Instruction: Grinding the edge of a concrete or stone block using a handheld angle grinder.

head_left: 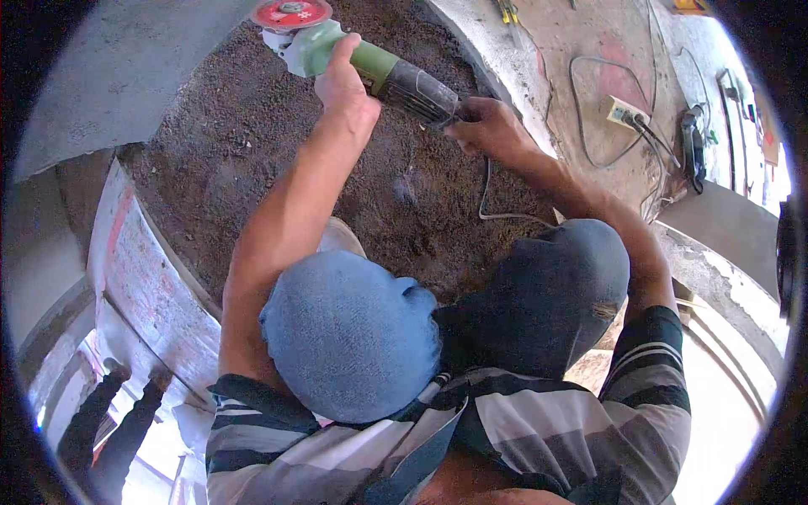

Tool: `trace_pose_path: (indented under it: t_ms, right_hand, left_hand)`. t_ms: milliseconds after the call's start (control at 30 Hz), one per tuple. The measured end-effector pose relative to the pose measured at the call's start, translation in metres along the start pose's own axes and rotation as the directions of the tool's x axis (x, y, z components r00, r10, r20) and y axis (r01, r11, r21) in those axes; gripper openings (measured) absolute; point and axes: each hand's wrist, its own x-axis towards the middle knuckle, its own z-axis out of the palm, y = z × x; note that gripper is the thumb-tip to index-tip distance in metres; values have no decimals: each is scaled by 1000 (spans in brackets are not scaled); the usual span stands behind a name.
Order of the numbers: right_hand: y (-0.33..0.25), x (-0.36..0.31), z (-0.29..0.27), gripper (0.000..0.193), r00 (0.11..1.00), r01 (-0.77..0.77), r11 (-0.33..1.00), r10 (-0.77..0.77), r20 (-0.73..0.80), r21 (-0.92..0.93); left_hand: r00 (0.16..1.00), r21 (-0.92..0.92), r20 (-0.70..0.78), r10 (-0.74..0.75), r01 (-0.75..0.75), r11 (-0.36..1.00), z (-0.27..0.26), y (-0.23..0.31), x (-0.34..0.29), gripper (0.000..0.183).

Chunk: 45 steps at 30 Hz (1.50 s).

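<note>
A green and black angle grinder with a red disc is held out over the brown, gravelly soil, its disc end to the far left. My left hand grips the green body close behind the grinder's head, the thumb laid along the top. At the black rear end, my right hand is wrapped round the handle. Its fingers are partly hidden under the tool. From near that end a grey cord runs down onto the soil.
Rough soil lies between my bent knees and the grinder. A grey slab borders it at the left. On the concrete at the right are a power socket box with plugs, loose cable and pliers. Another person's legs stand at the lower left.
</note>
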Motion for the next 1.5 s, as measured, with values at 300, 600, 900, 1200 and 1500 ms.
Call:
trace_pose_path:
  t_ms: [300,600,900,1200,1500]
  right_hand:
    - [3,3,15,15,993,-109,976,99,61,187]
    - [-2,13,-6,36,933,-110,993,88,349,46]
    - [-40,78,0,96,951,238,952,-268,-154,-191]
    - [-7,125,-7,96,941,244,968,-252,-227,-63]
    - [12,139,-18,93,954,207,976,-215,-211,-61]
  left_hand:
    - [987,151,-75,145,-133,980,6,-9,8,41]
    - [985,284,-50,164,-143,948,17,-19,22,43]
    - [981,584,61,184,-185,790,63,-10,34,39]
    - [977,757,126,171,-206,620,72,-34,88,47]
    - [992,739,19,127,-100,666,79,-54,99,54]
